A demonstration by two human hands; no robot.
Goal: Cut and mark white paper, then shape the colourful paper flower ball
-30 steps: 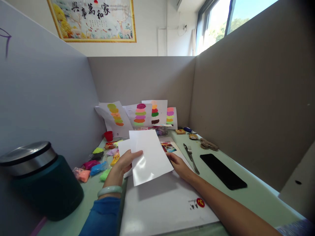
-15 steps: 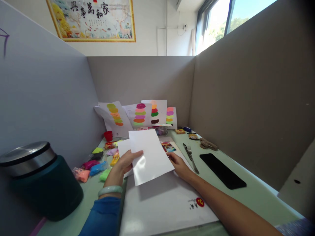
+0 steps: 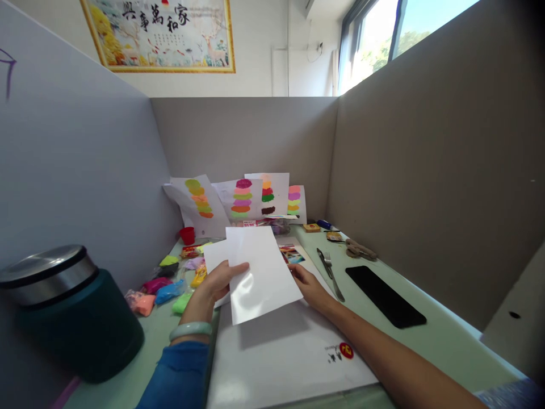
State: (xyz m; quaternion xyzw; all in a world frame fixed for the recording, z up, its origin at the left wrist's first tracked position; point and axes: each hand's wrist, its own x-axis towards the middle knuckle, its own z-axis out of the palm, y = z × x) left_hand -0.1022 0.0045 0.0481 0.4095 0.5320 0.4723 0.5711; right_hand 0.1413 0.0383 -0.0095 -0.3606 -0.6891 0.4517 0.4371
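Observation:
A blank white sheet of paper (image 3: 259, 284) is held tilted above a white board (image 3: 281, 363) with a red logo at its lower right. My left hand (image 3: 219, 280) grips the sheet's left edge, thumb on top and fingers hidden underneath. At the right edge, my right hand (image 3: 304, 278) pinches the same sheet, its fingertips partly behind it. Another white sheet (image 3: 216, 255) shows behind the first on the left, near my left fingers. Beyond my right hand lies a colourful printed picture (image 3: 292, 254).
Bagged coloured clay (image 3: 170, 291) and a red cup (image 3: 187, 235) lie left, behind a large green flask (image 3: 80, 324). Right are a fork (image 3: 328, 261), a knife (image 3: 336, 284), scissors (image 3: 360, 249) and a black phone-like slab (image 3: 385, 296). Painted sheets (image 3: 241, 199) lean at the back.
The sheet has shifted and turned very slightly in my hands, its top edge moving a little to the right. Both hands keep their hold, and everything else stays in place.

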